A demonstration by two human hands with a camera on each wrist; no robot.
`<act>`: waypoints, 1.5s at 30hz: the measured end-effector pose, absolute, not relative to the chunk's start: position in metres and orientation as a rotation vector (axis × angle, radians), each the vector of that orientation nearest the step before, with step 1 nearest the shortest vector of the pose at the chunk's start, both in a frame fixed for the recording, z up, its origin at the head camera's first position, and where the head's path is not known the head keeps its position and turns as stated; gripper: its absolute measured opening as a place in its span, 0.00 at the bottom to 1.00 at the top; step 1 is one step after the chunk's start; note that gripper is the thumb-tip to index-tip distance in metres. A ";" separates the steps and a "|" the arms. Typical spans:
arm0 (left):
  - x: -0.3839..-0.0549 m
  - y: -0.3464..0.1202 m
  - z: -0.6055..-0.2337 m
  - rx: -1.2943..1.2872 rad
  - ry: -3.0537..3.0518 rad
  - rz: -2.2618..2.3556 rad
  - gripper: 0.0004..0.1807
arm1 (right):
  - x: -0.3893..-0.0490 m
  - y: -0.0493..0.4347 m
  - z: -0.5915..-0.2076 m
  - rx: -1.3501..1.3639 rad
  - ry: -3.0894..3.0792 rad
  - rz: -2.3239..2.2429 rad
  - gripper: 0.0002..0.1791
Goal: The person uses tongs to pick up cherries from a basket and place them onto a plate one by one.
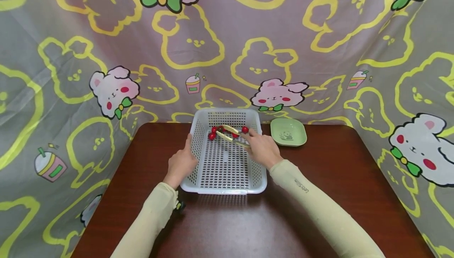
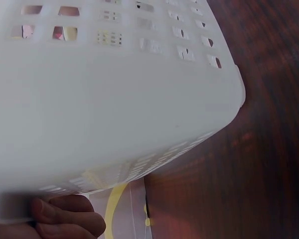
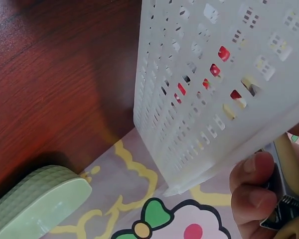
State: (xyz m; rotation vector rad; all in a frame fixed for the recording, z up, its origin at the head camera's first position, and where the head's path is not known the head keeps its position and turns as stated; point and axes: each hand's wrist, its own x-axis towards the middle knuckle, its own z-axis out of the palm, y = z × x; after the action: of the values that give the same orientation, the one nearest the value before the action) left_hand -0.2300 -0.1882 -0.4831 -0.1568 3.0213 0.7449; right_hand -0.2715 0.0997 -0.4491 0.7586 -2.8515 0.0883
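A white perforated plastic basket [image 1: 223,190] stands on the table, with several small round red fruits [image 1: 211,136] near its far end. My left hand [image 1: 182,164] grips the basket's left rim; in the left wrist view its fingers [image 2: 72,219] are curled beneath that rim. My right hand [image 1: 264,149] reaches over the right rim and holds a pair of tongs [image 1: 227,137] with cream-coloured tips. Those tips are apart, among the red fruits, and a dark reddish piece shows between them. Through the basket's holes, red fruits [image 3: 224,54] also appear in the right wrist view.
A square light-green dish [image 1: 289,131] with a panda picture sits right of the basket, at the back of the dark brown table [image 1: 337,171]. A cartoon-printed cloth [image 1: 227,53] hangs behind the table and along both sides.
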 end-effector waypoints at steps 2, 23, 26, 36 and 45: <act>-0.230 -0.188 -0.484 -0.154 3.023 0.741 0.49 | -0.270 0.101 -0.450 0.755 -2.855 0.094 0.29; -0.230 -0.188 -0.488 -0.149 3.050 0.718 0.47 | -0.258 0.117 -0.448 0.749 -2.779 0.244 0.31; -0.230 -0.188 -0.487 -0.142 3.053 0.716 0.47 | -0.255 0.121 -0.449 0.745 -2.754 0.269 0.30; -0.231 -0.188 -0.486 -0.135 3.052 0.698 0.47 | -0.249 0.138 -0.447 0.738 -2.700 0.304 0.30; -0.231 -0.188 -0.486 -0.135 3.056 0.690 0.48 | -0.243 0.153 -0.443 0.683 -2.657 0.322 0.30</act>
State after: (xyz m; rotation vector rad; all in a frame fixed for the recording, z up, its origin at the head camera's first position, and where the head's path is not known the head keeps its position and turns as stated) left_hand -0.2312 -0.1878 -0.4856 -0.1350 3.0564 0.6899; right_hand -0.2432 0.1526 -0.4432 0.6825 -2.6573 0.3224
